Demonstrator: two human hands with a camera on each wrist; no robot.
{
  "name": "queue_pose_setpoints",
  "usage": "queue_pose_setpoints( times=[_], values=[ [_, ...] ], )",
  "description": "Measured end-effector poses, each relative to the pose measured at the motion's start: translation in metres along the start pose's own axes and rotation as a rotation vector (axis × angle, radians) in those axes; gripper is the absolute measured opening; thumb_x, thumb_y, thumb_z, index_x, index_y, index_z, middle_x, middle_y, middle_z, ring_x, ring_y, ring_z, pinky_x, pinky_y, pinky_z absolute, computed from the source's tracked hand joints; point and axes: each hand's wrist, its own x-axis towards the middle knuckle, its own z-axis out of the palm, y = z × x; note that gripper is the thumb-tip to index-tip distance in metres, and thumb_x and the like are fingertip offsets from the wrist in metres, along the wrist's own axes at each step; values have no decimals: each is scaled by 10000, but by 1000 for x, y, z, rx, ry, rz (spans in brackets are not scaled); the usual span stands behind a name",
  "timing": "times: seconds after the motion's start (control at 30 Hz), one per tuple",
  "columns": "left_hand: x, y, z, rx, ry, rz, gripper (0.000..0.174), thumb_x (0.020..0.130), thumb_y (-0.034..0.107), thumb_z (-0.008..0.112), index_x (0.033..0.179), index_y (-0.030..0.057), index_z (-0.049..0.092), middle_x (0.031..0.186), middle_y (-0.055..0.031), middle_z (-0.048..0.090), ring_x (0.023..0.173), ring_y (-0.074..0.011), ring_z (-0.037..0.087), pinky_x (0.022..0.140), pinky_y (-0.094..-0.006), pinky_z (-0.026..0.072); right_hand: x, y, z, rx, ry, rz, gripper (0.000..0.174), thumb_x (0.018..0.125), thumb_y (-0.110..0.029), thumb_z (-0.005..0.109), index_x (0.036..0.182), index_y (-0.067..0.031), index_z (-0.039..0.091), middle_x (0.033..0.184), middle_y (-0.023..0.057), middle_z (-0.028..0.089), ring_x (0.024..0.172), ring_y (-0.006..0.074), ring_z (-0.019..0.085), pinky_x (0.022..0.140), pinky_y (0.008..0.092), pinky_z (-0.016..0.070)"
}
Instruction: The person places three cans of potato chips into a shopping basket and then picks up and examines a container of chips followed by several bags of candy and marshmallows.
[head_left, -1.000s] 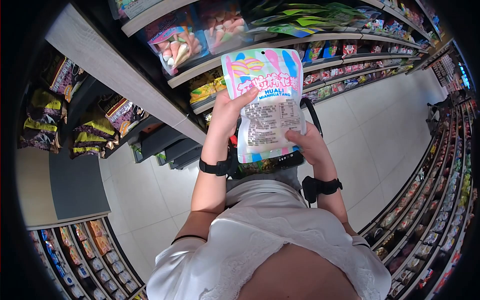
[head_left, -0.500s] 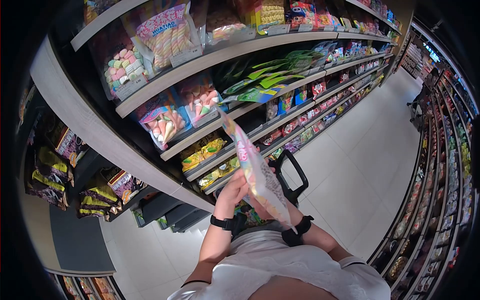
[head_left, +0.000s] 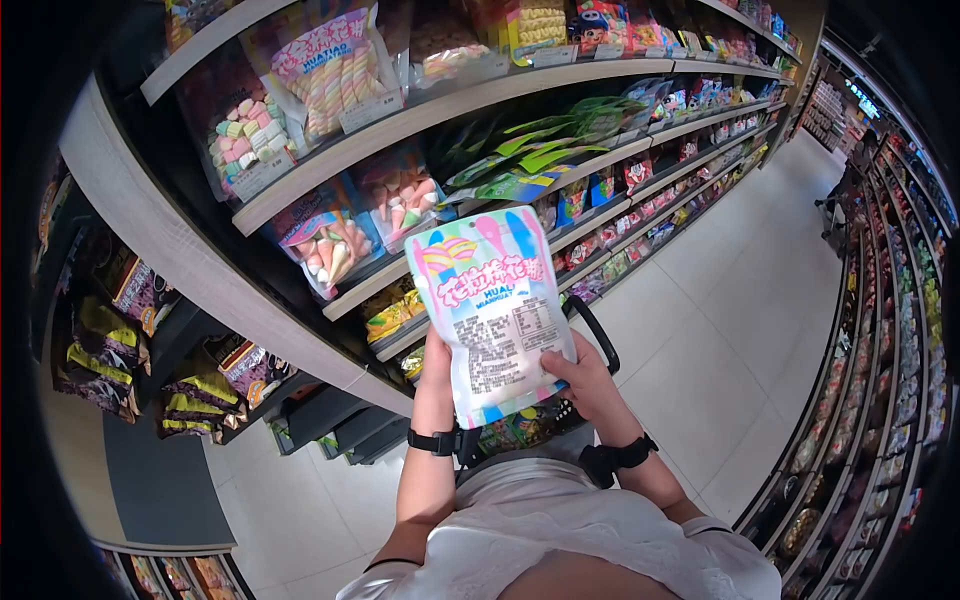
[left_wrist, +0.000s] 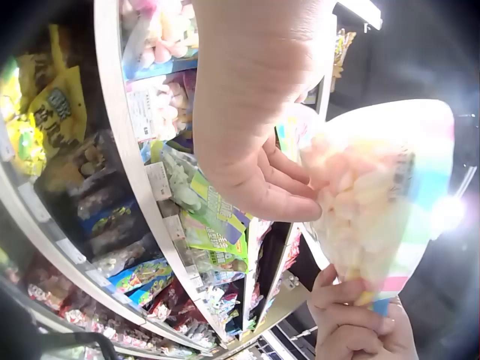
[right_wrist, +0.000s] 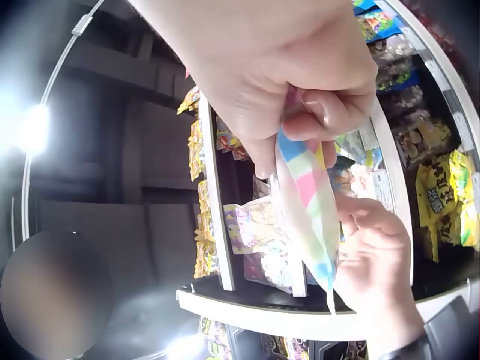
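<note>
A pastel marshmallow bag [head_left: 490, 325] is held up in front of the body, its printed back with the text panel towards the head camera. My right hand [head_left: 592, 385] pinches the bag's lower right edge, thumb on the printed side. At the left edge, my left hand [head_left: 436, 370] is partly hidden behind the bag. In the left wrist view the fingers [left_wrist: 289, 196] of that hand lie loosely against the side where the marshmallows [left_wrist: 360, 184] show through. The right wrist view has the bag [right_wrist: 307, 199] nearly edge-on between both hands.
Shelves on the left hold bagged marshmallows [head_left: 335, 75], green packets [head_left: 530, 165] and yellow packets [head_left: 393, 312]. A black trolley handle [head_left: 600, 335] stands behind the bag. Tiled floor [head_left: 700, 330] runs along the aisle to another shelf row [head_left: 870, 400] on the right.
The bag went from back-facing to edge-on, then back-facing again, now lower. My left thumb lay over its printed side at first and is now out of sight. More upper shelf shows.
</note>
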Motion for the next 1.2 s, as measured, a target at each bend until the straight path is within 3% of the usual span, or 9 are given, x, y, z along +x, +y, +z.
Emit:
queue_pose_setpoints(
  times=[0.03, 0.1, 0.17, 0.23, 0.43, 0.5, 0.77, 1.0, 1.2],
  values=[
    [-15, 19, 54, -61, 20, 7, 588, 1017, 487, 389, 1326, 5, 518, 1268, -115, 625, 1111, -216, 625, 981, -341, 469, -2, -6, 1, -52, 87, -64, 410, 891, -213, 702, 1249, -100, 538, 941, -35, 647, 643, 0, 503, 428, 161, 302],
    [-10, 20, 25, 79, -185, -107, 519, 1011, 411, 446, 1312, -4, 531, 1223, -109, 647, 1084, -184, 635, 962, -327, 474, -3, -14, -1, -74, 185, -125, 390, 894, -196, 699, 1233, -85, 543, 947, -28, 651, 670, 1, 522, 432, 158, 329],
    [-19, 24, 45, 379, -232, -23, 392, 963, 239, 581, 1271, -3, 569, 1155, -85, 673, 1023, -136, 644, 922, -295, 483, 1, -14, -4, -129, 263, -208, 388, 893, -188, 702, 1227, -75, 542, 944, -20, 652, 657, 2, 521, 429, 156, 341],
    [-22, 25, 67, 595, -100, -25, 319, 832, 29, 730, 1140, -2, 654, 1033, -31, 702, 897, -77, 631, 818, -249, 496, 1, -20, -3, -142, 285, -236, 384, 887, -172, 708, 1217, -67, 542, 942, -12, 652, 645, 1, 523, 425, 155, 345],
    [-21, 21, 74, 754, -75, 53, 231, 854, 49, 722, 1072, -16, 681, 935, -35, 713, 814, -73, 628, 748, -249, 506, 0, -25, -1, -238, 294, -292, 390, 903, -154, 668, 1249, -47, 523, 921, 2, 639, 575, -1, 483, 407, 152, 333],
    [-21, 18, 74, 785, -29, 85, 233, 848, 51, 728, 1067, -16, 685, 918, -38, 713, 795, -74, 626, 732, -252, 508, -1, -24, -2, -186, 254, -296, 395, 880, -189, 719, 1201, -40, 545, 966, 4, 660, 699, 5, 557, 438, 139, 375],
    [-28, 27, 81, 847, -147, -116, 288, 800, 16, 754, 1080, -5, 690, 1008, -47, 715, 883, -93, 637, 817, -266, 505, 2, -13, -10, -162, 288, -274, 400, 887, -217, 720, 1205, -44, 549, 951, -3, 656, 673, 4, 548, 441, 144, 372],
    [-25, 18, 76, 793, -71, -110, 298, 791, 22, 768, 1077, -9, 692, 1004, -55, 717, 873, -98, 640, 814, -269, 507, 2, -12, -10, -168, 290, -245, 390, 885, -236, 728, 1182, -50, 559, 916, -8, 652, 639, 4, 533, 440, 151, 374],
    [-24, 17, 71, 798, -74, -159, 264, 870, 83, 713, 1111, -20, 675, 1018, -48, 703, 900, -95, 625, 825, -274, 501, 2, -13, -14, -159, 282, -283, 377, 879, -222, 732, 1171, -54, 561, 900, -6, 647, 627, 9, 533, 435, 159, 382]
  ],
)
